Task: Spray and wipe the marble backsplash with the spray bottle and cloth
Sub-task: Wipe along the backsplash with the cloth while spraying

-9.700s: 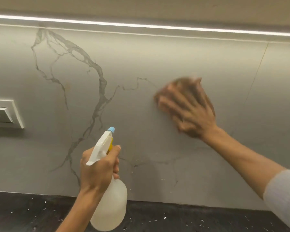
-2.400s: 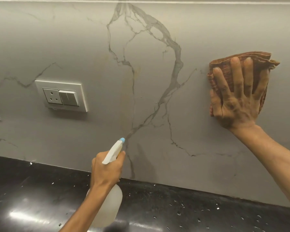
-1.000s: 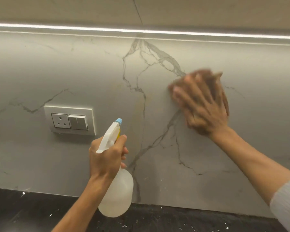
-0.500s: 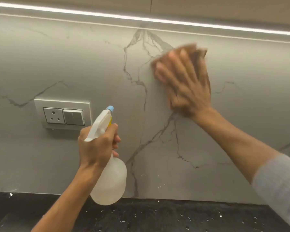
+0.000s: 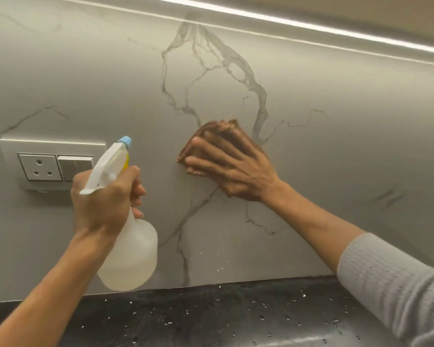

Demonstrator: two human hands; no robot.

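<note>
The grey marble backsplash [image 5: 336, 101] with dark veins fills the view. My right hand [image 5: 236, 169] lies flat on it at the middle, fingers spread, pressing a folded brown cloth [image 5: 206, 132] against the stone; most of the cloth is hidden under my fingers. My left hand [image 5: 103, 201] grips the neck of a translucent white spray bottle [image 5: 133, 256] with a blue nozzle tip, held upright in front of the wall, left of the cloth. A few droplets cling to the marble below the cloth.
A white socket and switch plate [image 5: 48, 164] is set in the wall at the left, partly behind the bottle. A black speckled countertop [image 5: 211, 319] runs along the bottom. A light strip [image 5: 311, 23] glows along the top.
My right hand has slid the cloth down and slightly left from the upper part of the vein to the wall's middle. The bottle stays in my left hand at about the same place.
</note>
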